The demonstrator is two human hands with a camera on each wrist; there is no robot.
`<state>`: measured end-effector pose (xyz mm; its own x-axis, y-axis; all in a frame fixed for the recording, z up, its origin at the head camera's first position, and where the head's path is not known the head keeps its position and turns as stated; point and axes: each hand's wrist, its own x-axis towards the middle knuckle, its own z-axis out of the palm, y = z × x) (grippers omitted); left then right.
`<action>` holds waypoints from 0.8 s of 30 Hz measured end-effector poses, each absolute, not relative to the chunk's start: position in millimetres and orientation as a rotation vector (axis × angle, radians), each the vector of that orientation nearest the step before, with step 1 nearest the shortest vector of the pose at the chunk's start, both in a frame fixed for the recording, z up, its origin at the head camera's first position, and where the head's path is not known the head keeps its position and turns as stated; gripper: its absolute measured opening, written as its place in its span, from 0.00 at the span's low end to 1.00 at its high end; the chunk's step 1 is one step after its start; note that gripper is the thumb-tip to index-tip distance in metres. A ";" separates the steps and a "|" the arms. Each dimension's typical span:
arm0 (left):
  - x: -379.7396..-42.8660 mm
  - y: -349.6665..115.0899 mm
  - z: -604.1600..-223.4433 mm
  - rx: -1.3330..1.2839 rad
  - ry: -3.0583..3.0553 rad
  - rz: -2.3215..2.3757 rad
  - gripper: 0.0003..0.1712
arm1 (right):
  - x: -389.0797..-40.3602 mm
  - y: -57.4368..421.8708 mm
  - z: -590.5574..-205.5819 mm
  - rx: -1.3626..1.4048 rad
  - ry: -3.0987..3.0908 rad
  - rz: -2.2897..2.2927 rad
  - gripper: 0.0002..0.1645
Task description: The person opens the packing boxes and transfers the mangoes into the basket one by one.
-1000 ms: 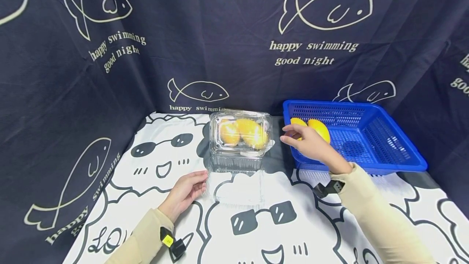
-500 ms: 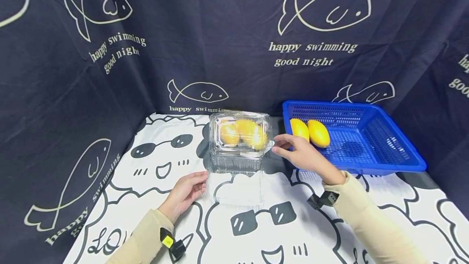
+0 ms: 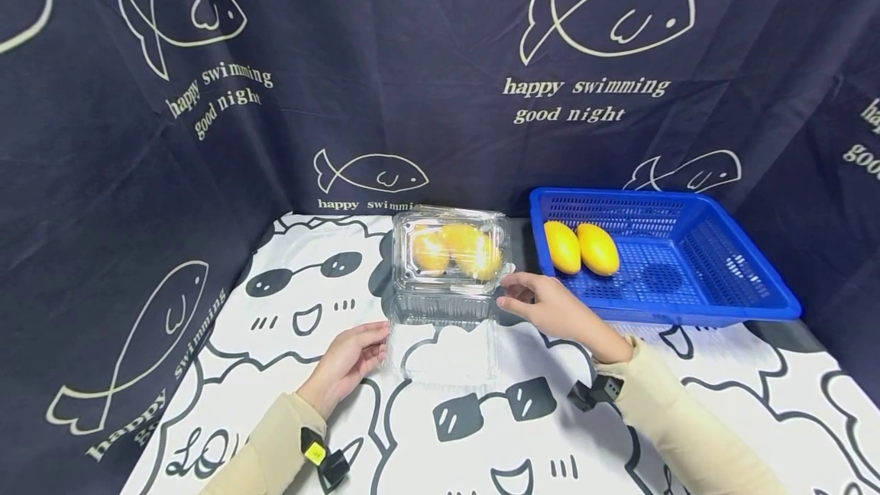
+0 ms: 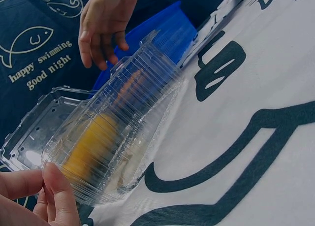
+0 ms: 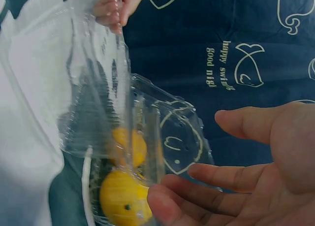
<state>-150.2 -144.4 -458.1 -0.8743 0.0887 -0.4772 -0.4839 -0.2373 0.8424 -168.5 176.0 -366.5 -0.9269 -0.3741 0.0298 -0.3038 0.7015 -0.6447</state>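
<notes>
A clear plastic clamshell box point(image 3: 447, 357) stands in the middle of the table, its ribbed wall toward me. Two yellow mangoes point(image 3: 431, 250) show through the clear plastic at its back part; one mango point(image 4: 91, 147) shows through the ribs in the left wrist view. My left hand point(image 3: 354, 357) is at the box's left edge, and its thumb and forefinger pinch the rim there in the left wrist view. Close to the box's right edge is my right hand point(image 3: 550, 308), fingers loosely spread and holding nothing in the right wrist view point(image 5: 246, 172).
To the right stands a blue perforated basket point(image 3: 715, 281) with two mangoes point(image 3: 598, 250) at its left end. A patterned white cloth point(image 3: 591, 434) covers the table. A dark fish-print curtain point(image 3: 454, 59) rises behind and at both sides.
My right hand has moved left and toward me, from over the basket's left end to the box's right edge. My left hand and the box have stayed in place.
</notes>
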 end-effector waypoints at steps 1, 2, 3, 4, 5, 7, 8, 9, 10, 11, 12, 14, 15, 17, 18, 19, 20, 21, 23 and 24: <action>-150.3 -144.4 -458.4 -0.470 1.659 2.163 0.23 | -167.8 175.3 -368.3 -0.559 2.797 -1.036 0.23; -150.2 -144.5 -458.5 -0.469 1.658 2.164 0.23 | -167.3 174.8 -370.3 -0.557 2.790 -1.041 0.23; -150.2 -144.6 -459.0 -0.467 1.660 2.164 0.23 | -166.9 174.3 -372.1 -0.551 2.786 -1.041 0.23; -150.2 -144.6 -459.3 -0.466 1.661 2.165 0.23 | -166.3 173.7 -373.4 -0.551 2.779 -1.044 0.23; -150.2 -144.7 -459.7 -0.465 1.662 2.166 0.23 | -165.8 173.1 -374.5 -0.553 2.773 -1.046 0.24; -150.0 -144.7 -460.0 -0.464 1.664 2.170 0.23 | -164.5 171.6 -376.5 -0.561 2.763 -1.047 0.23; -149.9 -144.7 -460.0 -0.465 1.664 2.170 0.23 | -164.0 170.9 -378.1 -0.554 2.756 -1.049 0.23; -150.0 -144.7 -459.8 -0.467 1.665 2.169 0.23 | -163.3 170.2 -379.5 -0.547 2.749 -1.048 0.23; -150.1 -144.6 -459.6 -0.469 1.664 2.168 0.23 | -162.5 169.6 -380.7 -0.537 2.743 -1.048 0.23; -150.3 -144.6 -459.6 -0.471 1.665 2.166 0.23 | -162.1 169.3 -382.4 -0.528 2.740 -1.045 0.23; -150.3 -144.6 -459.4 -0.473 1.664 2.165 0.23 | -161.6 168.8 -384.2 -0.518 2.738 -1.045 0.23; -150.6 -144.5 -459.1 -0.479 1.663 2.164 0.23 | -161.0 168.0 -387.2 -0.494 2.735 -1.047 0.24; -150.4 -144.4 -458.9 -0.480 1.664 2.163 0.23 | -160.6 167.7 -388.1 -0.495 2.736 -1.046 0.24; -150.0 -144.2 -458.8 -0.477 1.668 2.163 0.23 | -160.1 167.4 -390.2 -0.497 2.741 -1.049 0.24; -149.6 -144.0 -458.3 -0.477 1.665 2.165 0.23 | -159.5 167.0 -390.9 -0.497 2.744 -1.052 0.24; -149.4 -143.8 -458.2 -0.476 1.663 2.169 0.23 | -159.1 166.9 -391.8 -0.499 2.745 -1.056 0.24; -148.9 -143.7 -457.8 -0.472 1.661 2.170 0.23 | -158.5 166.9 -392.6 -0.500 2.745 -1.059 0.24; -148.7 -143.6 -457.8 -0.468 1.661 2.169 0.24 | -157.8 167.0 -393.4 -0.501 2.745 -1.061 0.24; -148.4 -143.6 -457.8 -0.461 1.658 2.169 0.24 | -156.7 167.1 -395.5 -0.489 2.744 -1.067 0.23; -148.3 -143.4 -457.5 -0.466 1.652 2.174 0.24 | -156.1 167.0 -396.4 -0.481 2.744 -1.069 0.23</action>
<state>-148.3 -143.4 -457.5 -0.8770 0.0910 -0.4718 -0.4789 -0.2448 0.8430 -156.1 167.0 -396.4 -0.9360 -0.3508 -0.0293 -0.2385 0.6932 -0.6801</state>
